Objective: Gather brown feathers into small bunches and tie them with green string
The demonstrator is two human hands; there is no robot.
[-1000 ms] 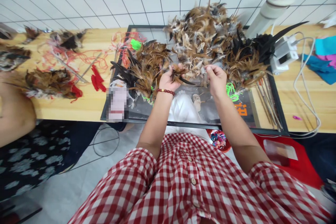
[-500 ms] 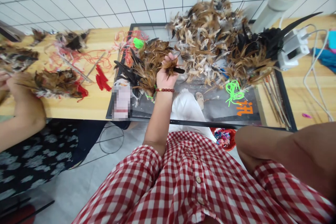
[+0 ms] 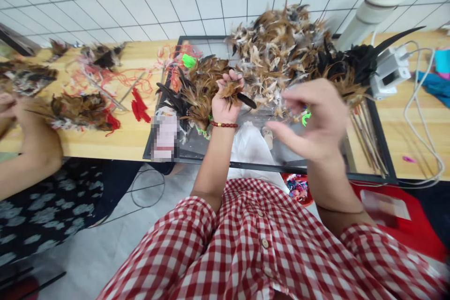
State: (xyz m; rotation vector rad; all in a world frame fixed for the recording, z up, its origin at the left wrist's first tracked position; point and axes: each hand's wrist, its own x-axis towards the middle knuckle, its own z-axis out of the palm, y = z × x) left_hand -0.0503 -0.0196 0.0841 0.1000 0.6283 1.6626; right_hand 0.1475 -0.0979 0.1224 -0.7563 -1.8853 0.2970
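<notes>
My left hand (image 3: pixel 228 101), with a beaded bracelet at the wrist, is closed around a small bunch of brown and black feathers (image 3: pixel 235 92). It is over the framed glass board (image 3: pixel 277 147), beside a heap of brown and black feathers (image 3: pixel 206 84). My right hand (image 3: pixel 314 117) hangs in the air over the board's right part, blurred; its thumb and fingers are apart and nothing shows between them. Behind it lies a bright green cord (image 3: pixel 305 117), mostly hidden. A large pile of loose brown and white feathers (image 3: pixel 274 51) spreads at the back.
A white bottle (image 3: pixel 369 16) and a white charger block with cables (image 3: pixel 390 72) stand at the back right. Thin sticks (image 3: pixel 367 136) lie along the board's right edge. At left, a co-worker's arm (image 3: pixel 33 136) rests by feathers and red thread (image 3: pixel 139 104). A red basket (image 3: pixel 298 188) sits below.
My right hand has come up from the lower right to over the board, fingers spread. My left hand has turned slightly, its fingers looser around the feathers. The view has shifted a little.
</notes>
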